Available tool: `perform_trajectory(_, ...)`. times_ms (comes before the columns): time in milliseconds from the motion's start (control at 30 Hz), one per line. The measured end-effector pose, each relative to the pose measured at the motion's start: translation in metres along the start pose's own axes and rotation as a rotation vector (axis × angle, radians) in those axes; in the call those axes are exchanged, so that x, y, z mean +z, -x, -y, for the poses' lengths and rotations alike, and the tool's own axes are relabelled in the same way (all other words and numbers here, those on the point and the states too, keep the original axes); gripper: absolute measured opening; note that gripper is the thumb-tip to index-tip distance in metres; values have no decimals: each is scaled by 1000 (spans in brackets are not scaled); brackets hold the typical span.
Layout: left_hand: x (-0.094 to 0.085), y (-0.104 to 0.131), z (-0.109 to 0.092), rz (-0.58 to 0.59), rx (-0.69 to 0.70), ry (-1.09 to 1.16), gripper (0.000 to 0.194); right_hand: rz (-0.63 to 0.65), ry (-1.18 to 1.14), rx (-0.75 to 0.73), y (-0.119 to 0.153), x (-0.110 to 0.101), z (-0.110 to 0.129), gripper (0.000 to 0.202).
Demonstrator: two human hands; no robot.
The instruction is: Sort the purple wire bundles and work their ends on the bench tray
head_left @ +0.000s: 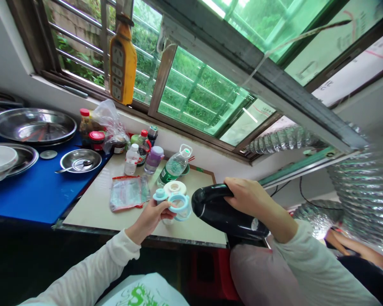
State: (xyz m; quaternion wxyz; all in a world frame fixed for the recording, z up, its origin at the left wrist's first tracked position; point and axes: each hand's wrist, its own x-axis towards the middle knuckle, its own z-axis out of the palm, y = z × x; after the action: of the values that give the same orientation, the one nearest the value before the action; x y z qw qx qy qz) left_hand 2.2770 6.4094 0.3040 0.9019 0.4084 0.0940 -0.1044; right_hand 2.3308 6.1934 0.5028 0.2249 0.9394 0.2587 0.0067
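Observation:
My left hand [149, 219] is closed around a small clear cup [183, 213] with a light blue rim, and a light blue lid [160, 195] sits at its side near my fingers. The cup's mouth faces up toward me. My right hand [247, 196] grips the handle of a shiny black kettle [228, 216], which is tilted with its spout end pointing left, close to the cup. Whether liquid flows between them I cannot tell. A white ring-shaped object [175, 187] shows just behind the cup.
On the cream tabletop [98, 216] stand a large water bottle [174, 166], a purple cup [153, 160] and a small clear bottle [132, 160], beside a plastic pouch [129, 193]. Steel basins [33, 123] rest on the blue table [28, 197]. A yellow power strip [123, 63] hangs above.

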Motion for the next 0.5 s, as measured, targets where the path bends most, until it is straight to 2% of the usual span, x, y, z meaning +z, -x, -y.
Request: perform_trajectory(500,3,0,-1,-9,-11,-6,26,-17,-9,-2,1,3,-3,5)
